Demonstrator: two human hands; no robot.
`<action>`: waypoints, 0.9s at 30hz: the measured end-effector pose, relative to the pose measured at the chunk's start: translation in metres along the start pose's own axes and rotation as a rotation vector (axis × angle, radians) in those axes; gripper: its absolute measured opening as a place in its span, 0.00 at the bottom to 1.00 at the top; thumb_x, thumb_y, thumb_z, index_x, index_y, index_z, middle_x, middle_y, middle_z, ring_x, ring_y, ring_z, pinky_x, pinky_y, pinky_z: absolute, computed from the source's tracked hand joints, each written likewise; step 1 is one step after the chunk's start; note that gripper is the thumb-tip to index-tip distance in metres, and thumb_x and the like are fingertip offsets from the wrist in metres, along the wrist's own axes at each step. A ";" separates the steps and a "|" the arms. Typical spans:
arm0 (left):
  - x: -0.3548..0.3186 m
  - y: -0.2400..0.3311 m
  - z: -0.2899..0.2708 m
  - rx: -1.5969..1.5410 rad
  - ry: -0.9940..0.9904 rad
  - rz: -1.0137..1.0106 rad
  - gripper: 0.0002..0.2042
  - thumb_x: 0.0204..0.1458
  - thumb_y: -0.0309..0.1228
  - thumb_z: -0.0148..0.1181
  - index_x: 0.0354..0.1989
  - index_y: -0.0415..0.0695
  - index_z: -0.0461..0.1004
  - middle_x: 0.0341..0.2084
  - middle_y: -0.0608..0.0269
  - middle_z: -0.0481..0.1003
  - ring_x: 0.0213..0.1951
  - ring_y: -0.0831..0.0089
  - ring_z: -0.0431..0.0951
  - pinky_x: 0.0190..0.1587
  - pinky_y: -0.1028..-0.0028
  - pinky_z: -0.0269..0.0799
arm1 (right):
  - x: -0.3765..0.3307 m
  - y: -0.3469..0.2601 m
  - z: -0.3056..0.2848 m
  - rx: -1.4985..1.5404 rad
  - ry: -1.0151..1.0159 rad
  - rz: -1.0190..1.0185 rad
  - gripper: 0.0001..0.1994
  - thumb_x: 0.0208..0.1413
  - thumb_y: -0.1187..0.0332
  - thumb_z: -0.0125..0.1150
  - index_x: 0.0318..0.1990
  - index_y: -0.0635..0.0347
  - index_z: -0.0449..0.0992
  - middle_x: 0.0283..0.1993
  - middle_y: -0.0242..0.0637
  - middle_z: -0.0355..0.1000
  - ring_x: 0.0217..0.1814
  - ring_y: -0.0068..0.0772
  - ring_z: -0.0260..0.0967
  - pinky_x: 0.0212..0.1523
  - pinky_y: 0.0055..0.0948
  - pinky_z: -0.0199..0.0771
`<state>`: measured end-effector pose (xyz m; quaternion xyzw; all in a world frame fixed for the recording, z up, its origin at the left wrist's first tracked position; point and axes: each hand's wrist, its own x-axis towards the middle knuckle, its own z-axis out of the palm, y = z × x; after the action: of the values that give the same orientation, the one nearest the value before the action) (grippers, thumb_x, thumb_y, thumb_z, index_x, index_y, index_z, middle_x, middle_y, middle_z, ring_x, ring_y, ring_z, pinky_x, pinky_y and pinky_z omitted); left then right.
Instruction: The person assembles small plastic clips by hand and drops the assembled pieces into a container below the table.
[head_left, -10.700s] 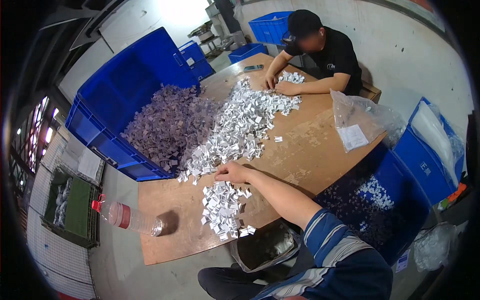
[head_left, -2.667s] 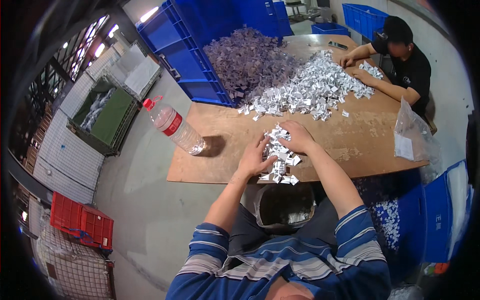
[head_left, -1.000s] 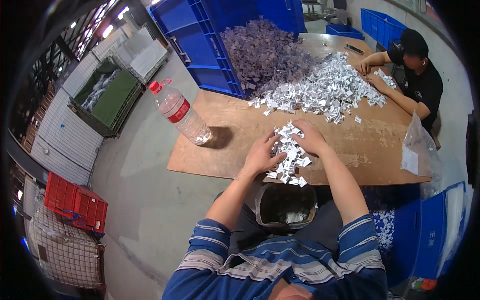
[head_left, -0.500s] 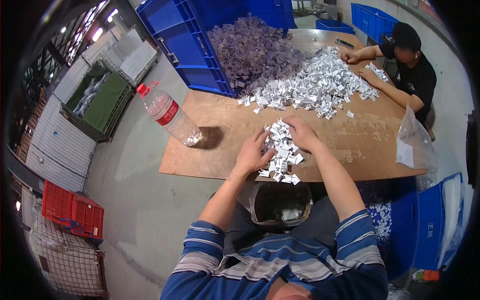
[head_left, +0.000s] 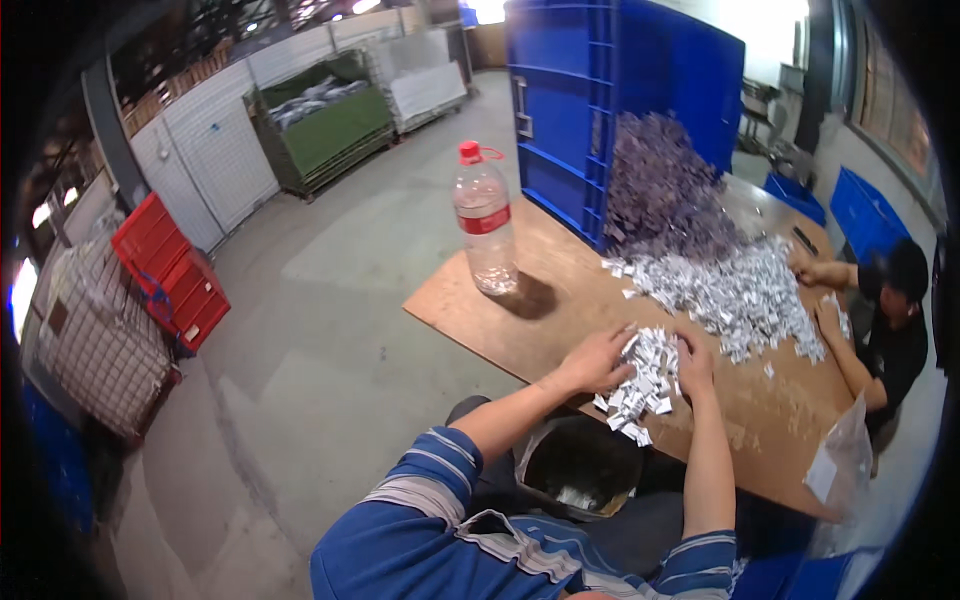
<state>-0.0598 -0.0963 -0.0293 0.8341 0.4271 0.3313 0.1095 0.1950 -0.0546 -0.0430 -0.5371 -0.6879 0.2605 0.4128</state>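
While a tipped blue crate (head_left: 600, 110) spills purple pieces across the wooden table (head_left: 560, 310), the left hand (head_left: 598, 360) and right hand (head_left: 694, 366) rest unclenched, cupping a small heap of silver packets (head_left: 645, 385) at the table's near edge.

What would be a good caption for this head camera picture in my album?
Both hands, left and right, cup a small pile of silver packets at the table edge, above a bin.
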 end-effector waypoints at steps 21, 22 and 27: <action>0.047 -0.023 0.036 -0.122 -0.072 0.018 0.27 0.53 0.43 0.62 0.58 0.39 0.73 0.56 0.46 0.74 0.55 0.48 0.74 0.59 0.57 0.70 | 0.012 -0.020 0.018 -0.216 -0.005 -0.264 0.18 0.47 0.67 0.66 0.48 0.59 0.81 0.48 0.41 0.79 0.49 0.46 0.75 0.53 0.38 0.74; 0.050 -0.024 0.031 -0.164 -0.077 -0.044 0.25 0.54 0.41 0.61 0.57 0.39 0.74 0.55 0.47 0.75 0.54 0.48 0.76 0.57 0.58 0.71 | 0.012 -0.017 0.021 -0.203 -0.013 -0.267 0.18 0.47 0.67 0.66 0.48 0.59 0.81 0.48 0.41 0.79 0.49 0.46 0.75 0.53 0.38 0.74; 0.044 -0.025 0.025 -0.182 0.007 -0.164 0.19 0.58 0.34 0.54 0.55 0.38 0.75 0.48 0.48 0.80 0.46 0.50 0.80 0.49 0.61 0.76 | 0.007 -0.007 0.010 -0.225 -0.005 -0.153 0.16 0.50 0.67 0.65 0.48 0.59 0.81 0.47 0.43 0.78 0.49 0.47 0.74 0.53 0.39 0.74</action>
<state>-0.0409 -0.0439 -0.0396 0.7820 0.4623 0.3615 0.2100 0.1820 -0.0485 -0.0409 -0.5254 -0.7529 0.1507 0.3667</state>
